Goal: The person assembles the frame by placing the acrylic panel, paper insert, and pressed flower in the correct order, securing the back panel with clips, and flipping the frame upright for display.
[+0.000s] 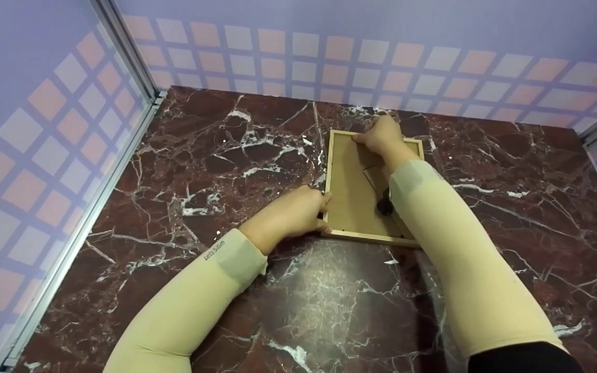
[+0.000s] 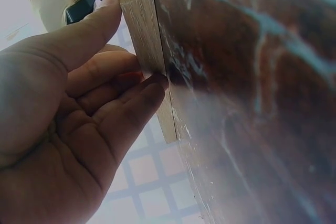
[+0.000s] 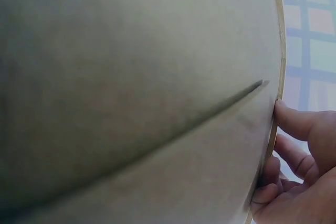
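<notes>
Wooden frame (image 1: 347, 207): left grip (image 1: 301, 211) pinches left side, outstretched right grip (image 1: 383, 137) pinches far edge.

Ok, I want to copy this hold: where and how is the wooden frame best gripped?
Likely by the rim of the wooden frame, from the outer left and far sides: it appears to lie flat on the table, and its broad brown panel offers little to grasp. The left hand grips beside the near left corner, the right hand the far edge.

Your sleeves (image 1: 464, 248) are pale yellow, the frame (image 1: 350, 194) tan, the worktop (image 1: 200, 171) white-veined maroon, the walls (image 1: 319, 20) lilac with pink-and-white squares.
</notes>
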Motion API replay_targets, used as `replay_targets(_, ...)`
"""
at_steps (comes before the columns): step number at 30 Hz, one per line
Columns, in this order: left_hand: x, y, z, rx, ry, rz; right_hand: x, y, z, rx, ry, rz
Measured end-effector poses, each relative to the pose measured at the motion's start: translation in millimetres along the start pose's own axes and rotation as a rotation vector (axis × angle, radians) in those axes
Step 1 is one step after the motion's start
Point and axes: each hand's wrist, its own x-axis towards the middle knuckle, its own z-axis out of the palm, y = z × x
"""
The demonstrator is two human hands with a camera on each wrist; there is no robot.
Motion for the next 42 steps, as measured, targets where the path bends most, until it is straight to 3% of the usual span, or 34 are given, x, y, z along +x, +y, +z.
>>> replay_targets(6,-1.8,-0.7,-1.9,-0.003,0.012,0.007,-65.2,-43.1,-21.4,-0.025,0.007,-0.013)
replay_targets(10,-3.0,-2.6,-1.6,-0.002,0.021,-0.004,-96.6,-61.9,-27.4,-0.038,0.019,-0.058)
replay_targets(16,-0.5,-3.6,2.7,-0.014,0.011,0.000,-109.1,-63.1,-29.6,-0.044,-0.019,-0.073)
replay_targets(24,0.0,-4.4,4.1,-0.022,0.017,0.008,-137.0,-68.4,-36.6,0.247,-0.116,-0.108)
replay_targets(28,-2.5,-5.7,3.0,-0.041,0.021,-0.002,-151.8,-71.2,-28.8,0.398,-0.211,-0.106)
replay_targets(32,-4.1,-6.8,3.8,-0.029,0.014,-0.001,-159.5,-73.0,-17.4,0.478,-0.276,-0.083)
replay_targets(36,-3.8,-6.3,5.9,-0.029,0.014,0.004,-160.1,-70.4,-7.4,0.524,-0.270,-0.049)
replay_targets(42,-2.8,-3.6,4.0,-0.042,0.015,-0.002,-158.0,-68.3,-6.3,0.501,-0.220,-0.044)
